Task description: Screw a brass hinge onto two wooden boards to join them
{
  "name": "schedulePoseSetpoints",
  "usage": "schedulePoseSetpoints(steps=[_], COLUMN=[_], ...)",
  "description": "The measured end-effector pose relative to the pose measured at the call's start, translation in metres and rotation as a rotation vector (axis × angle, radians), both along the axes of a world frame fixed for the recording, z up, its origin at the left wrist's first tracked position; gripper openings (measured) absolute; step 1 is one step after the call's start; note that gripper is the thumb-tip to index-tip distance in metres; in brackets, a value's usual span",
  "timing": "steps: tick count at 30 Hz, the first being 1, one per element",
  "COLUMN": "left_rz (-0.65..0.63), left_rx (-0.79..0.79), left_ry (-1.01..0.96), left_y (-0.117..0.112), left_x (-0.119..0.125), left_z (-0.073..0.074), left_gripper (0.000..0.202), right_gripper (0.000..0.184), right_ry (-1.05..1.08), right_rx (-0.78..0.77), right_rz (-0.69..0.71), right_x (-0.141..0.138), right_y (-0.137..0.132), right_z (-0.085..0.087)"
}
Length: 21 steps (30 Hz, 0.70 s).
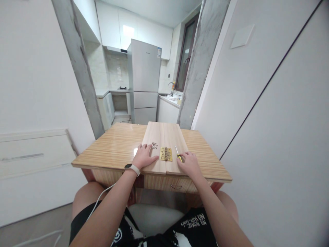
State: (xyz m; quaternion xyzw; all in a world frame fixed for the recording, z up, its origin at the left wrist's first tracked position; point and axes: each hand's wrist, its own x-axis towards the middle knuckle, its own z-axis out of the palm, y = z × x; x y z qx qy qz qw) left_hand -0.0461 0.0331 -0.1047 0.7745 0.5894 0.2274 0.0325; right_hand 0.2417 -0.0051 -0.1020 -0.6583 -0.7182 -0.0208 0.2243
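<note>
Left hand (144, 156) lay flat, fingers spread, palm down on left board (153, 137), fingertips just beside loose screws (154, 145). Right hand (189, 164) rested palm down on right board (174, 135), fingers together over the handle end of the screwdriver (177, 152); grip could not be told. Brass hinge (166, 153) sat across the seam between the boards, between both hands. Boards lay on a wooden table (115, 147).
</note>
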Motion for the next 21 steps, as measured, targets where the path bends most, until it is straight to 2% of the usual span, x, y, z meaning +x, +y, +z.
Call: schedulePoseSetpoints(steps=[4,11,14,17,19,21], left_rz=[0.004,0.008,-0.027,-0.095,-0.186,-0.264], left_rx=[-0.013,-0.059,-0.035,-0.033,-0.095,-0.179], left_ry=[-0.004,-0.004,-0.038,-0.098,-0.116,-0.079], left_y=[0.000,0.000,0.002,0.004,0.007,0.013], left_x=[-0.001,0.000,-0.002,-0.002,0.004,0.012], left_z=[0.000,0.006,0.012,0.024,0.034,0.043], left_gripper=[0.079,0.079,0.073,0.073,0.083,0.099], right_gripper=[0.031,0.033,0.033,0.034,0.033,0.029], right_ry=[-0.016,-0.017,-0.007,0.018,0.064,0.112], right_rx=[-0.037,-0.082,-0.114,-0.031,-0.005,-0.074], right_rz=[-0.032,-0.083,-0.050,-0.068,-0.092,-0.060], right_x=[-0.003,-0.005,-0.004,-0.002,-0.002,-0.005], right_y=[0.014,0.055,0.065,0.064,0.059,0.051], right_z=[0.005,0.013,0.020,0.029,0.034,0.037])
